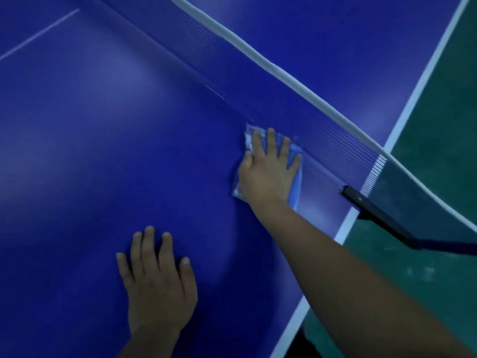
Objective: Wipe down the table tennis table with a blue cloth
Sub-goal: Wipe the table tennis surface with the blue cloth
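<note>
right hand (268,171) flat on crumpled blue cloth (296,182), glossy table (103,125)

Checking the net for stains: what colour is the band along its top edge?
White, on a dark mesh net; the top band shows clearly in the head view.

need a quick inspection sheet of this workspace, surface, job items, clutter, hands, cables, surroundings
surface: blue table tennis table, white edge line along its right side, glare patches on top.
job's things: blue cloth flat on the table, close to the net.
clutter: nothing seen.
hands: right hand presses flat on the cloth, fingers straight; left hand rests flat on the bare table, holding nothing.
cables: nothing seen.
surroundings: black net clamp at the table edge; green floor beyond.
</note>
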The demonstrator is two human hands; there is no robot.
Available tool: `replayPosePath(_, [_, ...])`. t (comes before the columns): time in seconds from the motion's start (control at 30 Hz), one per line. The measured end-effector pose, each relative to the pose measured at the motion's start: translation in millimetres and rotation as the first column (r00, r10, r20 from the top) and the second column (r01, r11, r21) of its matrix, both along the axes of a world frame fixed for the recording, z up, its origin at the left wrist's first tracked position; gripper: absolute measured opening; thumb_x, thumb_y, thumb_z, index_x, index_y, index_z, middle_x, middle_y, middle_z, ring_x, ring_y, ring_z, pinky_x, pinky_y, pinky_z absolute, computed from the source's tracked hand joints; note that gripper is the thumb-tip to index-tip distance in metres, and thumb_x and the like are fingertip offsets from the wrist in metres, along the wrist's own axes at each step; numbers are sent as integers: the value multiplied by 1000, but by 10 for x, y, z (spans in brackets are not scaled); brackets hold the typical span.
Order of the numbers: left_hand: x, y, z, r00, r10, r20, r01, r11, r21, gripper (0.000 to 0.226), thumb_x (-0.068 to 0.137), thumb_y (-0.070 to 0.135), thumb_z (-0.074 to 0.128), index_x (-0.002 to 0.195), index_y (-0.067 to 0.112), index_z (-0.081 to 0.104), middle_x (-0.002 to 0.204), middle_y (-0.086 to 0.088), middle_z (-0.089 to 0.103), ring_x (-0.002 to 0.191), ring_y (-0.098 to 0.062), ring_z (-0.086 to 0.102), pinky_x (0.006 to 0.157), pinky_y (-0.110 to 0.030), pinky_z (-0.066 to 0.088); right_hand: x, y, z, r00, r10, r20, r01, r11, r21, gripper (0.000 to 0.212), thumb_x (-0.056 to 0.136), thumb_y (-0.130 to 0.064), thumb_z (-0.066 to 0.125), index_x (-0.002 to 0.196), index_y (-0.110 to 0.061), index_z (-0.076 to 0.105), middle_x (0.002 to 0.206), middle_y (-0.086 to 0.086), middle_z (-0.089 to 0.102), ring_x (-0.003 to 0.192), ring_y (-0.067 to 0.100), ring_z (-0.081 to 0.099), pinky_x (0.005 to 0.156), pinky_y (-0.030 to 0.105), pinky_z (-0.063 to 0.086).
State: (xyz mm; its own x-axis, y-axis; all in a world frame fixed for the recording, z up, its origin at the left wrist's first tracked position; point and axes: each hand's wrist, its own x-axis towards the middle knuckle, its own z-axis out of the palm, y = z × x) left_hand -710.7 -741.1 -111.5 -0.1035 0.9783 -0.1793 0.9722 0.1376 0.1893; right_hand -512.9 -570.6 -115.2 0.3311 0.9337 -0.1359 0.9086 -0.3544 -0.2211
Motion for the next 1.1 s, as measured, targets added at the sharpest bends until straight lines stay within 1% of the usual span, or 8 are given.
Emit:
replayPosePath(0.23, [23, -28, 48, 998, 26, 55, -27, 999, 24, 63, 95, 40, 27, 143, 2, 42, 159, -18, 23, 151, -30, 10, 120, -60, 4, 822, -1325, 18, 985, -164, 48, 166, 985, -53, 53, 103, -39, 28, 155, -38, 23, 165, -10, 14, 152, 19, 3, 122, 51, 1])
replayPosePath(0.4, [21, -42, 29, 999, 18, 47, -20, 999, 49, 62, 96, 39, 26, 144, 2, 40, 158, -19, 23, 150, -31, 10, 120, -60, 4, 1020, -1654, 69, 969, -239, -56, 243, 968, 66, 47, 102, -33, 36, 148, -28, 46, 155, 7, 32, 137, 30, 27, 110, 45, 28])
replayPosePath(0.5, [17, -48, 27, 999, 15, 43, -17, 998, 63, 61, 97, 38, 28, 144, 2, 39, 157, -19, 23, 150, -32, 11, 120, -60, 4, 1416, -1779, 200, 861, -462, -213, 457, 886, -74, 44, 92, -17, 53, 135, -28, 56, 141, 17, 39, 118, 31, 45, 97, 39, 46])
replayPosePath(0.6, [14, -51, 18, 999, 18, 48, -21, 998, 67, 61, 97, 40, 26, 145, 2, 38, 158, -19, 22, 150, -32, 10, 120, -60, 3, 1823, -1995, 346, 744, -654, -139, 642, 757, -125, 32, 96, -24, 46, 125, -26, 61, 132, 15, 45, 113, 33, 53, 91, 39, 46])
replayPosePath(0.7, [18, -41, 11, 999, 21, 49, -24, 997, 72, 62, 97, 40, 26, 144, 2, 38, 157, -20, 22, 150, -32, 11, 120, -60, 3, 1667, -1970, 456, 866, -492, -93, 500, 856, 131, 30, 98, -29, 49, 126, -29, 62, 134, 14, 41, 101, 35, 58, 82, 38, 44])
replayPosePath(0.83, [7, -38, 18, 999, 14, 51, -18, 997, 79, 61, 97, 39, 27, 144, 2, 39, 157, -21, 23, 150, -33, 11, 120, -60, 3, 1149, -1374, 327, 974, -213, -77, 224, 958, 179, 31, 102, -31, 50, 130, -26, 62, 142, 11, 40, 108, 29, 57, 77, 28, 37])
replayPosePath(0.93, [19, -34, 21, 998, 15, 57, -19, 996, 83, 61, 96, 39, 28, 144, 2, 38, 157, -21, 23, 150, -34, 11, 120, -60, 2, 1200, -1228, 279, 977, -183, 109, 176, 982, 72, 32, 103, -26, 45, 132, -26, 59, 142, 12, 42, 115, 30, 53, 78, 35, 42])
replayPosePath(1.1, [10, -38, 44, 998, 14, 61, -19, 996, 88, 63, 96, 39, 27, 143, 0, 39, 156, -22, 24, 149, -35, 13, 119, -61, 3, 1901, -2078, 385, 916, -380, 129, 401, 868, -294, 26, 96, -21, 46, 112, -24, 66, 126, 12, 53, 99, 32, 57, 78, 30, 38])
